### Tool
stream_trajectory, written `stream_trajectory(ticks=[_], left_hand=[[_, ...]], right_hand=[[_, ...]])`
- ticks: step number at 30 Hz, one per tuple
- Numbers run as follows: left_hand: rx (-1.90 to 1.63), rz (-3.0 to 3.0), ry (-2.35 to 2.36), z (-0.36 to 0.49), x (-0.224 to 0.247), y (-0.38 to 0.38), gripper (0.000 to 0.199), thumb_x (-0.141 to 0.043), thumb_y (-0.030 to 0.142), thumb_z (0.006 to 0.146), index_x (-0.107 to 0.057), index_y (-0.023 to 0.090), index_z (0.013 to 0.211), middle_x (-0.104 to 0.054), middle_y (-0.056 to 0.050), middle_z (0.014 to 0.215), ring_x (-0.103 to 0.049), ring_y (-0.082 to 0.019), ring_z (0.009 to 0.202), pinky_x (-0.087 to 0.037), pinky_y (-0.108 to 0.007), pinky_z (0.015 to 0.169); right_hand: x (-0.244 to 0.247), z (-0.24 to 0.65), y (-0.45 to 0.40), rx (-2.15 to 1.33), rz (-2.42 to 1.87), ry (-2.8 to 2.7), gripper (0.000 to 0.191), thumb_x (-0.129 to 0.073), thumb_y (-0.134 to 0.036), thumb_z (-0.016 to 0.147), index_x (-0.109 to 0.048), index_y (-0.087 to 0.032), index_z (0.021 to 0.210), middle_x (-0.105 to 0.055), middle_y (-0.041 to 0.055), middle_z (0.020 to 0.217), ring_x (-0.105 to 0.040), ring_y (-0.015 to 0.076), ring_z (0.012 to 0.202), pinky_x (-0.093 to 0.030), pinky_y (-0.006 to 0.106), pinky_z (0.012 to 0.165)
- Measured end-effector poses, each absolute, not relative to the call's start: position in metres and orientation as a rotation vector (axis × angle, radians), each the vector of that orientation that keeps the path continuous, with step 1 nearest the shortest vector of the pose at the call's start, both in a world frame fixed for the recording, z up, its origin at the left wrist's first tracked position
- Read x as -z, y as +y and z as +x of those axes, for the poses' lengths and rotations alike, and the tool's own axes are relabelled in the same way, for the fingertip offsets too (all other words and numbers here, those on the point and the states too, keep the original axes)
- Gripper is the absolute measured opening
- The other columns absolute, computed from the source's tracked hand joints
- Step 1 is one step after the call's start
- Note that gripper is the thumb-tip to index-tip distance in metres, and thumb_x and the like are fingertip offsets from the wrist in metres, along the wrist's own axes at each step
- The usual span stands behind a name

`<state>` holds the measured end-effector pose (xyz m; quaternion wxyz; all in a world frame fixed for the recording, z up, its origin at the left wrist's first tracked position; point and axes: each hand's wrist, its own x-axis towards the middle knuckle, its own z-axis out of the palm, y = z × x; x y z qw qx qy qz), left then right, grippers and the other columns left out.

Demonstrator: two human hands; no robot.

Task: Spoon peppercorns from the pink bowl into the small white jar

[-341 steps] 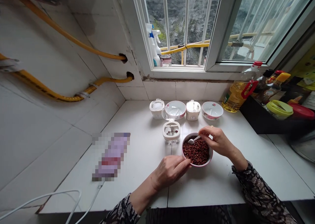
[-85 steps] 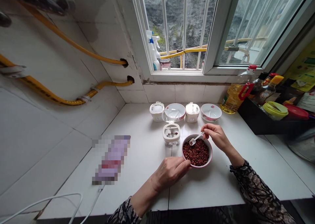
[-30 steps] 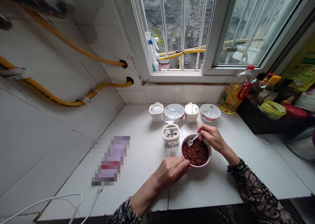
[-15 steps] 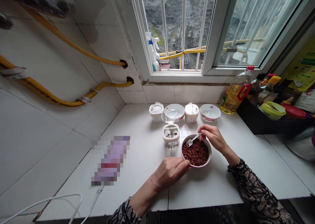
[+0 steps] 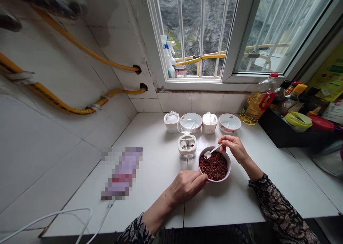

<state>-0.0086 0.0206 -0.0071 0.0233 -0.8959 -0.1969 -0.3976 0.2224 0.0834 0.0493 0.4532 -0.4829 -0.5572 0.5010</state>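
Note:
A bowl [image 5: 229, 168] with a pinkish rim stands on the white counter, filled with dark red peppercorns [image 5: 215, 169]. My left hand [image 5: 184, 186] grips the bowl's near left rim, thumb on the edge. Between the fingers of my right hand [image 5: 232, 147] is the handle of a small white spoon [image 5: 208, 154]; its scoop hovers over the peppercorns at the far left side, with a few red bits in it. Just left of the bowl is a clear seasoning jar [image 5: 187, 151] with a cream rim, its lid raised and a few dark bits inside.
Behind stand two white lidded jars [image 5: 171, 121] [image 5: 209, 123] and two white bowls [image 5: 194, 120] [image 5: 229, 123]. An oil bottle [image 5: 254, 102] and a black rack [image 5: 278, 133] of bottles are at right. A blurred-out purple object [image 5: 124, 172] with a white cable lies left.
The spoon's scoop has shifted very slightly within the bowl, still over the peppercorns. The whole view has moved a little; both hands keep their holds.

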Motion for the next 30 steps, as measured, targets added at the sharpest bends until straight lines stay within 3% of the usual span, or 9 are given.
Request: stream_trajectory(ticks=[5, 9, 14, 18, 22, 26, 30], left_hand=[[1.215, -2.772, -0.617, -0.009, 0.009, 0.021, 0.015, -0.043, 0.017, 0.101, -0.056, 0.014, 0.096, -0.056, 0.002, 0.063, -0.049, -0.009, 0.049, -0.035, -0.022, 0.046], [1.216, -2.729, -0.614, -0.008, 0.011, 0.021, 0.013, -0.044, 0.017, 0.1, -0.057, 0.013, 0.098, -0.057, 0.001, 0.064, -0.051, -0.009, 0.05, -0.037, -0.022, 0.046], [1.215, -2.704, -0.622, -0.007, 0.011, 0.021, 0.016, -0.043, 0.016, 0.101, -0.057, 0.013, 0.095, -0.054, 0.002, 0.061, -0.048, -0.01, 0.048, -0.035, -0.022, 0.044], [1.22, -2.682, -0.607, -0.007, 0.01, 0.022, 0.016, -0.042, 0.014, 0.1, -0.058, 0.013, 0.094, -0.052, 0.003, 0.059, -0.046, -0.01, 0.046, -0.033, -0.023, 0.043], [1.206, -2.698, -0.613, -0.008, 0.008, 0.021, 0.015, -0.043, 0.015, 0.101, -0.058, 0.014, 0.096, -0.055, 0.002, 0.061, -0.049, -0.01, 0.049, -0.036, -0.024, 0.045], [1.204, -2.725, -0.621, -0.008, 0.009, 0.021, 0.015, -0.043, 0.015, 0.101, -0.057, 0.013, 0.098, -0.057, 0.001, 0.063, -0.05, -0.01, 0.05, -0.037, -0.023, 0.046], [1.192, -2.765, -0.63, -0.009, 0.009, 0.02, 0.016, -0.041, 0.017, 0.101, -0.057, 0.014, 0.097, -0.057, 0.001, 0.064, -0.05, -0.01, 0.05, -0.038, -0.023, 0.046]], right_hand=[[-0.05, 0.218, 0.086, -1.239, -1.167, -1.304, 0.017, -0.062, -0.032, 0.069, -0.066, -0.016, 0.072, -0.066, 0.0021, 0.054, -0.054, 0.0135, 0.051, -0.043, 0.028, 0.054], [-0.058, 0.201, 0.08, -1.1, -1.078, -1.37, 0.02, -0.061, -0.037, 0.08, -0.064, -0.017, 0.083, -0.071, 0.0038, 0.067, -0.058, 0.0141, 0.057, -0.048, 0.029, 0.06], [-0.06, 0.174, 0.068, -0.567, -0.964, -1.774, 0.012, -0.05, -0.025, 0.094, -0.061, -0.019, 0.095, -0.074, 0.0058, 0.081, -0.063, 0.0176, 0.07, -0.049, 0.033, 0.07], [-0.061, 0.171, 0.063, -0.079, -0.782, -2.107, 0.019, -0.044, -0.011, 0.095, -0.06, -0.02, 0.094, -0.072, 0.0038, 0.077, -0.06, 0.0166, 0.065, -0.046, 0.038, 0.08], [-0.074, 0.192, 0.062, -0.089, -0.839, -1.99, 0.015, -0.048, -0.011, 0.094, -0.06, -0.02, 0.097, -0.072, 0.0027, 0.077, -0.063, 0.0183, 0.073, -0.045, 0.037, 0.08], [-0.077, 0.216, 0.066, -0.197, -1.02, -2.016, 0.016, -0.048, -0.014, 0.093, -0.062, -0.021, 0.088, -0.067, 0.0009, 0.067, -0.061, 0.0185, 0.067, -0.046, 0.034, 0.072], [-0.065, 0.222, 0.07, -0.265, -1.116, -2.119, 0.017, -0.047, -0.013, 0.089, -0.062, -0.02, 0.084, -0.067, 0.0016, 0.065, -0.06, 0.0191, 0.068, -0.045, 0.035, 0.073]])
